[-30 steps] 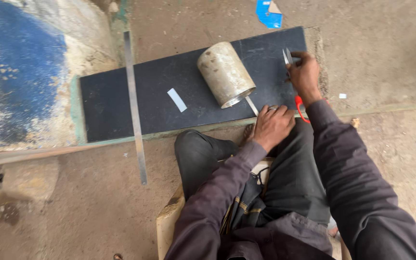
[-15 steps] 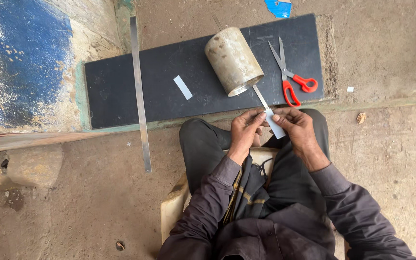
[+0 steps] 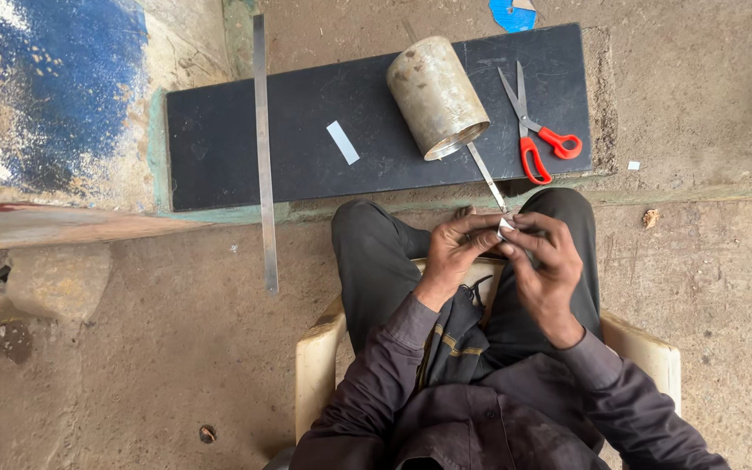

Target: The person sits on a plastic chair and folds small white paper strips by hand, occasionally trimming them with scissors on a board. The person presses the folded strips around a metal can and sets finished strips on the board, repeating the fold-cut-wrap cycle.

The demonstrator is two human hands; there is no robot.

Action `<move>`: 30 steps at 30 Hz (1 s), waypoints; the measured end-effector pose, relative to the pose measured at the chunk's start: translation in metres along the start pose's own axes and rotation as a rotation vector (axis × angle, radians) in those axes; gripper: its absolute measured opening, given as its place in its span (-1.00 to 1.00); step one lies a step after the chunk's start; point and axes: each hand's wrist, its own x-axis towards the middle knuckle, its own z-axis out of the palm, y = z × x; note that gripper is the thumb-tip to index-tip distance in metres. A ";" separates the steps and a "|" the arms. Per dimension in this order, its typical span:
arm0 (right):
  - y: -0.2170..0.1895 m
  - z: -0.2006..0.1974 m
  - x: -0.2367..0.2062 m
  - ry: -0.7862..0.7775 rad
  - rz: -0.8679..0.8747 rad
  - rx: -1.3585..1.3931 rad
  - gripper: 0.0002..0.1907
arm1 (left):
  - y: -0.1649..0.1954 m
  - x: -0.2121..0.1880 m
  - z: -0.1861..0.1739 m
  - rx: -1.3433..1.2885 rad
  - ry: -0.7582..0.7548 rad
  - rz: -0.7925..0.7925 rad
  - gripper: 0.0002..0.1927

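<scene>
left hand (image 3: 459,248) is sitting in the middle of the frame, fingers curling and pinching | right hand (image 3: 548,261) is meeting it just to the right, fingers bending in | fingertips are touching | both arms are reaching up from the bottom, elbows bending
</scene>
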 end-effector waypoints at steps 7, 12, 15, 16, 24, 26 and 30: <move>-0.009 -0.025 0.005 -0.169 -0.379 -0.288 -0.39 | 0.030 -0.008 -0.004 -0.198 -0.174 -0.237 -0.72; -0.011 -0.030 0.009 -0.258 -0.503 -0.490 -0.27 | 0.035 -0.007 -0.012 -0.184 -0.227 -0.223 -0.76; -0.017 -0.025 0.005 -0.236 -0.371 -0.384 -0.39 | 0.024 -0.009 -0.014 -0.208 -0.165 -0.277 -0.75; -0.020 -0.019 0.002 -0.193 -0.285 -0.300 -0.44 | 0.019 -0.010 -0.014 -0.227 -0.125 -0.295 -0.75; -0.028 0.002 -0.004 -0.080 0.209 -0.234 -0.57 | -0.007 -0.021 -0.018 -0.084 -0.003 -0.108 -0.76; -0.027 0.004 0.000 -0.055 0.243 -0.160 -0.51 | -0.009 -0.022 -0.018 -0.131 0.034 -0.151 -0.77; -0.023 0.005 0.003 -0.128 0.205 -0.272 -0.67 | -0.013 -0.022 -0.020 -0.089 0.053 -0.102 -0.79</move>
